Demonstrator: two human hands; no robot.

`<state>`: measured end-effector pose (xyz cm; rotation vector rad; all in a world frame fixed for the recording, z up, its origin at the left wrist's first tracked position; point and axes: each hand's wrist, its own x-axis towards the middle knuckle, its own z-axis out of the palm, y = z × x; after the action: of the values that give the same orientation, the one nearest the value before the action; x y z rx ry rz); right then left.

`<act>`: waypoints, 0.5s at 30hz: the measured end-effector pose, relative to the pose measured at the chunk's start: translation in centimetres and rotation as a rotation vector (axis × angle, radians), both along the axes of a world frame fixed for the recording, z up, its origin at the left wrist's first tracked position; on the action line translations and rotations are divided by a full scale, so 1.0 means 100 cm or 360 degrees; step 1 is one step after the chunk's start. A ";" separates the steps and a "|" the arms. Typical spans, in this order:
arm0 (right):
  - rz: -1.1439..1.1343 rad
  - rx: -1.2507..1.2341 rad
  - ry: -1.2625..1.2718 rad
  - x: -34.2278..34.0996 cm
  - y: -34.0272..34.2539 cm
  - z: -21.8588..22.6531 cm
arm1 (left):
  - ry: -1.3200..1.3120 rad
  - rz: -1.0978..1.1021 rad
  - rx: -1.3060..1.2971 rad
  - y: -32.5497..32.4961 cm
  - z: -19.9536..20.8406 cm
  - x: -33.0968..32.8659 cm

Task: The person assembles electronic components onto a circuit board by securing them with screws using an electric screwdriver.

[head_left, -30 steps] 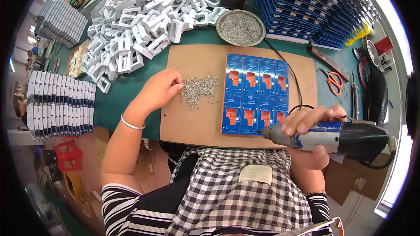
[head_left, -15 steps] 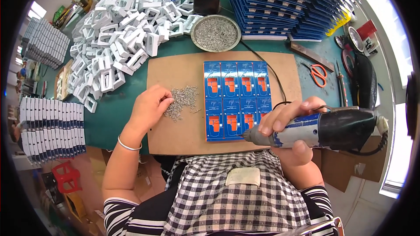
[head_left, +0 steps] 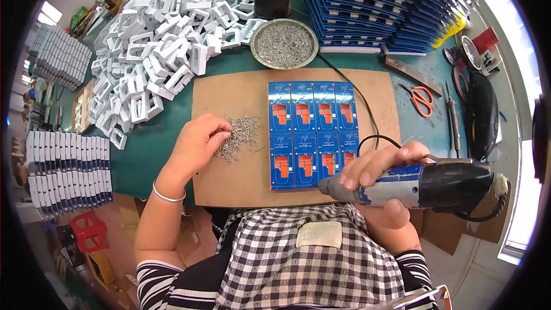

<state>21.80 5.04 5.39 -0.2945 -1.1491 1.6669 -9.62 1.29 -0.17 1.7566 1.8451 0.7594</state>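
My left hand (head_left: 202, 140) is at the left edge of a small pile of screws (head_left: 241, 132), thumb and forefinger pinched together. Whatever lies between those fingertips is too small to make out. In my right hand (head_left: 381, 175) is an electric screwdriver (head_left: 402, 186), grey and blue with a black rear end, held almost level with its tip pointing left. That tip is by the lower edge of a blue circuit board panel (head_left: 285, 182), which has several repeated sections with orange areas. Both the panel and the screws lie on a brown board (head_left: 229, 186).
A heap of white plastic frames (head_left: 155, 63) covers the back left. Behind the brown board stands a metal bowl of screws (head_left: 284, 44). Stacked blue panels (head_left: 356, 14) rise at the back right. Orange-handled pliers (head_left: 422, 101) and a black cable (head_left: 359, 86) are on the right.
My left hand has shifted slightly right, against the screws. The screwdriver stays nearly in place. The whole view has moved a little.
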 end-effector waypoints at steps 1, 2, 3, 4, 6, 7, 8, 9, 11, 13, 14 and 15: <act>-0.0024 -0.0050 -0.0014 0.000 0.000 0.000 | 0.0003 0.0002 -0.0001 -0.001 -0.001 0.000; -0.0047 -0.0100 -0.0028 0.000 0.000 0.001 | -0.0010 -0.0012 0.0036 -0.004 -0.003 0.001; -0.0045 -0.0100 -0.0025 0.000 0.001 0.003 | -0.0023 -0.0028 0.0075 -0.006 -0.004 0.000; -0.0057 -0.0108 -0.0043 0.001 0.001 0.004 | -0.0020 -0.0027 0.0073 -0.007 -0.003 0.000; -0.0069 -0.0132 -0.0064 0.002 0.002 0.006 | -0.0004 0.0059 0.0039 -0.010 -0.002 0.006; -0.0056 -0.0069 -0.0039 0.001 0.004 0.006 | -0.0007 0.0057 0.0023 -0.013 0.000 0.011; -0.0044 -0.0007 -0.0014 0.000 0.006 0.005 | -0.0003 0.0038 0.0045 -0.016 0.004 0.017; -0.0055 -0.0022 -0.0024 0.001 0.005 0.006 | -0.0007 0.0012 0.0070 -0.019 0.009 0.026; -0.0038 -0.0029 0.0000 0.000 0.008 0.007 | -0.0153 -0.0110 0.0056 -0.025 0.013 0.047; -0.0019 0.0097 0.0049 0.000 0.015 -0.005 | -0.0279 -0.0225 0.0033 -0.032 0.014 0.065; 0.0015 0.0153 0.0064 0.000 0.016 -0.007 | -0.0348 -0.0278 0.0056 -0.035 0.012 0.072; 0.0051 0.0211 0.0078 0.002 0.016 -0.009 | -0.0416 -0.0330 0.0080 -0.037 0.011 0.078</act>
<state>21.99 6.60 4.46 -0.1515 -1.2268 1.6084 -1.84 -2.44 0.96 1.7523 1.4609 0.9105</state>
